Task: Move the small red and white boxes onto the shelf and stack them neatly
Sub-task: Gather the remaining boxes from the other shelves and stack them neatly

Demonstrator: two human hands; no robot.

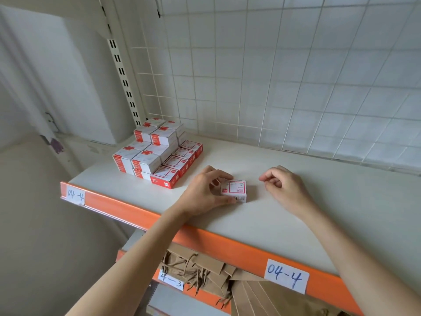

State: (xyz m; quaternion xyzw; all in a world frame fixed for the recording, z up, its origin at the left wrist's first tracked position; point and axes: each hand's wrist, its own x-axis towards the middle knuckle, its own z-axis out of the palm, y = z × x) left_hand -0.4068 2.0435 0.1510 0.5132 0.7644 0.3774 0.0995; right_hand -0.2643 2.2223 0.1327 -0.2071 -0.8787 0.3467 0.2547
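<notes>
Resting flat on the white shelf [284, 201], a small red and white box [234, 190] lies label-up near the front edge, well apart from the stack of matching boxes [157, 153] that stands toward the shelf's left rear corner. The lone box looks like thin printed cardboard with crisp corners, so I judge it light and fairly stiff, though its walls would likely dent under a hard squeeze. Its glossy faces may slide easily on the smooth shelf. The sensible hold seems to be across its two short sides, thumb on one and fingers on the other, with gentle pressure.

The left hand [205, 192] has its fingers curled over the box's far left corner and its thumb along the near left edge, so it grips the box from the left side. The right hand [280, 183] hovers just to the right of the box, not touching it, with fingers loosely curled and holding nothing.

The stack is built in tiers: a taller block at the left with a second layer on top, and a row of single boxes lying flat along its right side. A free spot seems to remain at the near end of that row or on top of it.

Behind the shelf runs a white wire grid [273, 76] against a tiled wall. An orange strip [227, 247] edges the shelf front, carrying handwritten paper labels [286, 276] reading 04-4. Brown paper bags [205, 272] with twisted handles lie on the shelf below.
</notes>
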